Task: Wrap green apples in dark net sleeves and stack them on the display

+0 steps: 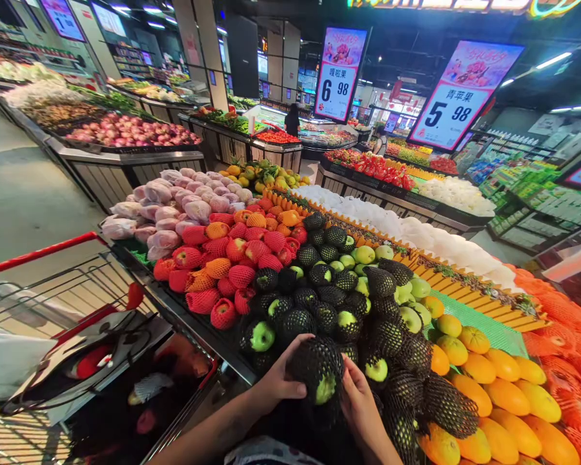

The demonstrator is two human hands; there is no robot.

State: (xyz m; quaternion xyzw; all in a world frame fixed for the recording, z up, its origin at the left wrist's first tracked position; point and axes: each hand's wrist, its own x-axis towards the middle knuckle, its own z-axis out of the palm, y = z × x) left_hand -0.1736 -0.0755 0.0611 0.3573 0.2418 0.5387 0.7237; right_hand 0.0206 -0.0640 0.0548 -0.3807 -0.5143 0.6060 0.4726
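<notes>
Between my two hands is a green apple in a black foam net, its green skin showing at the net's opening. My left hand is wrapped round its left side, thumb in front. On the right, the fingers of my right hand press against the net's edge. Just beyond lie many more netted green apples, some partly uncovered, with several bare green apples among them. Apples in red foam nets sit to their left.
A shopping cart with bags stands at my left, against the display edge. Mangoes and oranges lie to the right. Pink wrapped fruit is piled at the far left. Hanging price signs and other produce stands are behind.
</notes>
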